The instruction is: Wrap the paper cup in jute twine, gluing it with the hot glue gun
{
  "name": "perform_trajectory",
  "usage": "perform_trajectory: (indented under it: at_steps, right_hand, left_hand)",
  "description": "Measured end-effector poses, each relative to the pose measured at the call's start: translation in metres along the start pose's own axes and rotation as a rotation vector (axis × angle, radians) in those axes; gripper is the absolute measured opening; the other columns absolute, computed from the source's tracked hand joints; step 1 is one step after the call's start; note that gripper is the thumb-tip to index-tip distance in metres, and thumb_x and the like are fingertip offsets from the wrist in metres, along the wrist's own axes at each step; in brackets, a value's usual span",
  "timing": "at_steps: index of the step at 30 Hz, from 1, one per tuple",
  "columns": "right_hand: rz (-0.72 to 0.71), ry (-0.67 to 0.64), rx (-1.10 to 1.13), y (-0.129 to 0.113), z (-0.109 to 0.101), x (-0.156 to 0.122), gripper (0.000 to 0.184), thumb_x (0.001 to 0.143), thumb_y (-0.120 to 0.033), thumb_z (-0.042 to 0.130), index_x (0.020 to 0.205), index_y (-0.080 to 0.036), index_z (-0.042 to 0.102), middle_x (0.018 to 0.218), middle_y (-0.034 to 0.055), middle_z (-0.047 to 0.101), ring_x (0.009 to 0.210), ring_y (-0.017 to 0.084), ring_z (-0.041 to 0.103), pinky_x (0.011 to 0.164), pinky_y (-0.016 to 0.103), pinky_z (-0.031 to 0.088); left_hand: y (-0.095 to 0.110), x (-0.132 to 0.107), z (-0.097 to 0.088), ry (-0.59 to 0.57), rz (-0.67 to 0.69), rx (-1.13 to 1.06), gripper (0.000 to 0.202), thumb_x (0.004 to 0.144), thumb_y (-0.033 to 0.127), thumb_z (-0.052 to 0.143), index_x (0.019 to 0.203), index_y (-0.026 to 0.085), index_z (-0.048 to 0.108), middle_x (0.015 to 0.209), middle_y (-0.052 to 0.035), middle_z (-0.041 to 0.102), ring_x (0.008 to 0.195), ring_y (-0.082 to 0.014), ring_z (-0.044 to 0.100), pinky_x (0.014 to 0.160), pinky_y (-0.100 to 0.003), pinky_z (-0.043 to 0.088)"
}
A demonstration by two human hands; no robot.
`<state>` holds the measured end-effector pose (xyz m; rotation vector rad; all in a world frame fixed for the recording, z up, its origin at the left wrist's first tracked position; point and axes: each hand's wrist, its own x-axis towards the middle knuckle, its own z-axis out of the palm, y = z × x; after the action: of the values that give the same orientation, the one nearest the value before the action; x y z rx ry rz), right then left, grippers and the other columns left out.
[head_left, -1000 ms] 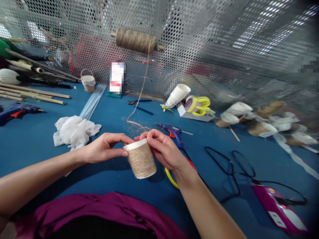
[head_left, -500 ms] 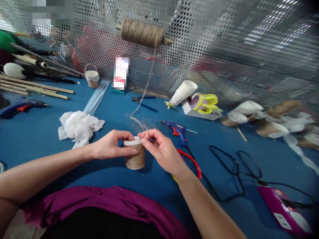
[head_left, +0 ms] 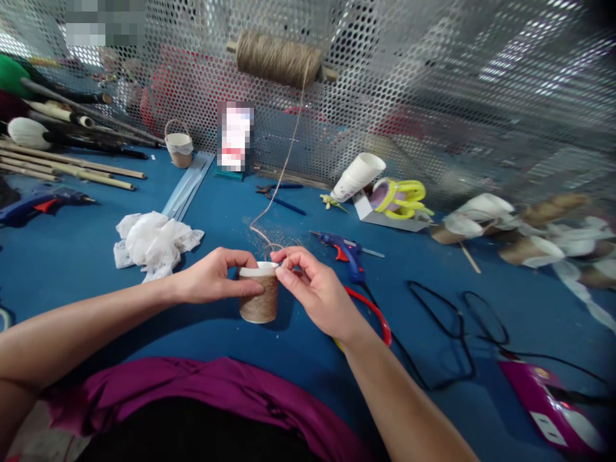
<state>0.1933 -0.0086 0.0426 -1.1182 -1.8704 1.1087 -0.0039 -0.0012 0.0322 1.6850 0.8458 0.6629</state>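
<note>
A white paper cup (head_left: 260,301), its side wrapped in brown twine up to a bare white band below the rim, is held just above the blue table. My left hand (head_left: 219,276) grips its left wall, thumb outside and fingers inside the mouth. At the right side of the rim, my right hand (head_left: 310,282) pinches the twine (head_left: 269,204). That strand runs up slackly to a large twine spool (head_left: 278,59) on a wooden rod at the mesh. A blue glue gun (head_left: 349,255) lies right of my right hand.
Crumpled white lace (head_left: 156,244) lies at left, near glue sticks (head_left: 190,183) and a small basket (head_left: 179,151). Pliers (head_left: 283,199), stacked paper cups (head_left: 359,176) and a box with yellow-handled scissors (head_left: 402,199) are behind. Black cable (head_left: 464,333) and a purple power strip (head_left: 548,407) occupy the right.
The cup has turned slightly and its mouth shows a little more. My right hand has shifted slightly right along the rim with the twine. The whole view has moved slightly.
</note>
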Motion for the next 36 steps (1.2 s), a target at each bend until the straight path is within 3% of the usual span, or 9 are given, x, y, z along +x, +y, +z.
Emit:
perform_trajectory:
  at_steps: [4,10,17,23,26,30,33,36]
  right_hand:
    - [0.053,-0.039,0.064,0.0,0.002,0.001,0.016,0.085,-0.029,0.05,0.071,-0.021,0.047,0.103,0.0052,0.059,0.097,0.017,0.055,0.082,0.033,0.044]
    - [0.036,0.0,0.106,0.001,0.004,0.002,0.013,0.082,-0.026,0.053,0.071,-0.021,0.049,0.091,0.0036,0.06,0.1,0.018,0.056,0.088,0.036,0.042]
    - [-0.024,-0.026,-0.066,0.0,0.004,0.0,0.012,0.084,-0.024,0.05,0.073,-0.021,0.046,0.09,0.0047,0.058,0.092,0.017,0.056,0.083,0.035,0.044]
    - [-0.12,-0.03,-0.178,-0.005,0.005,0.0,0.009,0.084,-0.02,0.051,0.075,-0.022,0.048,0.089,0.0044,0.057,0.088,0.016,0.055,0.08,0.034,0.046]
    - [-0.12,0.051,-0.107,-0.003,-0.001,0.001,0.002,0.084,-0.023,0.051,0.085,-0.021,0.052,0.099,0.0059,0.056,0.094,0.017,0.056,0.079,0.032,0.049]
    - [-0.096,0.207,-0.133,-0.001,-0.013,0.004,0.009,0.083,-0.026,0.052,0.087,-0.018,0.055,0.098,0.0075,0.06,0.092,0.017,0.058,0.077,0.031,0.051]
    - [-0.064,0.309,-0.294,0.002,-0.027,0.008,0.012,0.083,-0.029,0.052,0.084,-0.018,0.057,0.094,0.0076,0.063,0.083,0.017,0.061,0.073,0.032,0.052]
    - [0.156,0.397,-0.591,0.014,-0.053,0.012,0.018,0.083,-0.032,0.052,0.09,-0.017,0.058,0.093,0.0087,0.065,0.08,0.019,0.063,0.074,0.034,0.051]
  left_hand:
    - [-0.002,-0.001,0.0,-0.003,0.024,-0.025,0.018,0.076,0.028,0.059,0.078,0.01,0.056,0.072,-0.0012,0.056,0.068,-0.0104,0.05,0.063,-0.022,0.043]
    - [-0.003,0.0,-0.001,-0.012,0.017,-0.032,0.017,0.075,0.027,0.059,0.078,0.011,0.056,0.072,-0.0007,0.056,0.068,-0.0102,0.05,0.063,-0.022,0.041]
    - [0.004,0.004,0.002,-0.047,-0.012,0.026,0.018,0.076,0.028,0.058,0.082,0.011,0.057,0.076,-0.0017,0.058,0.07,-0.0107,0.051,0.064,-0.022,0.041]
    - [0.006,0.006,0.006,-0.025,-0.013,0.033,0.021,0.081,0.031,0.052,0.072,0.011,0.054,0.067,0.0003,0.054,0.063,-0.0091,0.049,0.06,-0.021,0.04]
    - [0.002,0.005,0.005,0.017,0.01,0.007,0.018,0.08,0.028,0.052,0.073,0.012,0.054,0.069,-0.0002,0.056,0.066,-0.01,0.052,0.064,-0.022,0.042]
    - [-0.006,0.004,0.007,0.082,0.001,-0.001,0.017,0.078,0.027,0.054,0.072,0.012,0.055,0.069,-0.0004,0.056,0.067,-0.0103,0.051,0.065,-0.023,0.04]
    - [-0.009,0.002,0.009,0.061,-0.02,0.009,0.017,0.079,0.027,0.053,0.072,0.012,0.054,0.071,-0.0012,0.058,0.068,-0.011,0.052,0.067,-0.023,0.041]
    - [-0.005,0.0,0.007,0.029,-0.014,0.116,0.016,0.079,0.026,0.051,0.071,0.013,0.053,0.072,-0.0013,0.058,0.069,-0.0112,0.053,0.067,-0.023,0.041]
